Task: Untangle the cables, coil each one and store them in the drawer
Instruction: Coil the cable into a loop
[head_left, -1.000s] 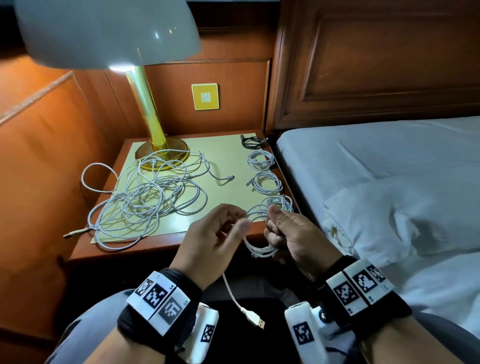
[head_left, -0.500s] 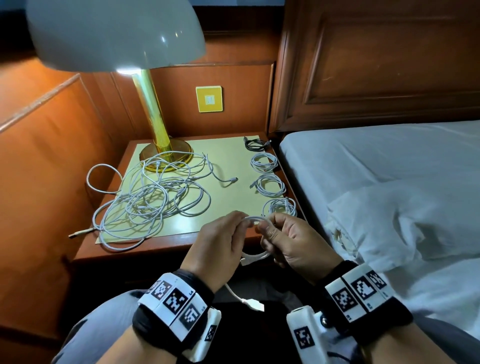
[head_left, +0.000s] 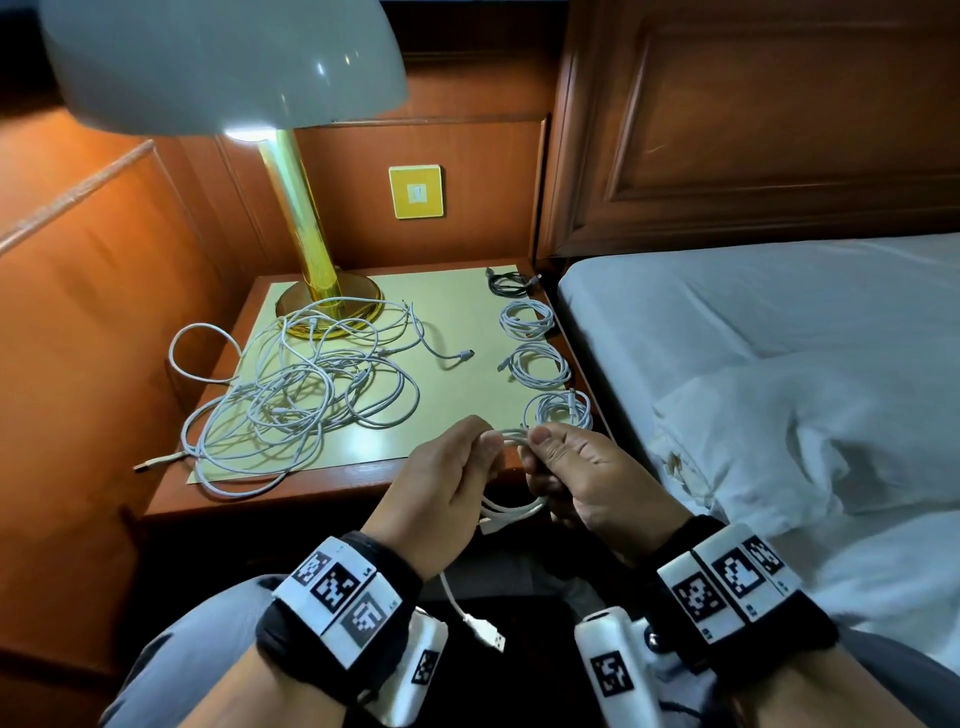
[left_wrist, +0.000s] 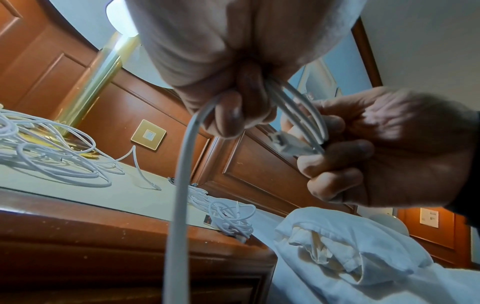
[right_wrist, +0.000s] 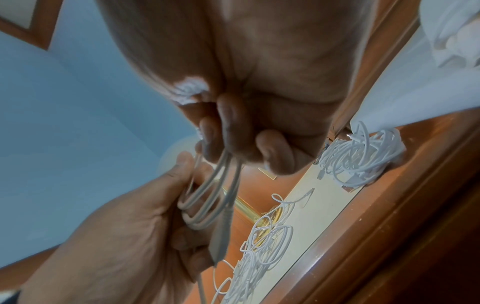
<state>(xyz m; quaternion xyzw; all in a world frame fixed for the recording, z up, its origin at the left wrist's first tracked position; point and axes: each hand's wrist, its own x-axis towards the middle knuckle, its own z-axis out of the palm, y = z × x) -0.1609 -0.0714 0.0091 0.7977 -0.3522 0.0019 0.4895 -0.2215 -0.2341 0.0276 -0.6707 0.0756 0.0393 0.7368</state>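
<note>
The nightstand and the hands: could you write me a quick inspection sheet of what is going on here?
Surface: wooden nightstand with a pale mat on top.
Job's things: tangled white cables; three white coils and one dark coil lined along the right edge. No drawer seen open.
Clutter: nothing seen.
Hands: left hand and right hand both grip a half-wound white cable in front of the nightstand.
Cables: its USB plug dangles below the hands.
Surroundings: lit brass lamp, wall switch, bed on the right.
</note>
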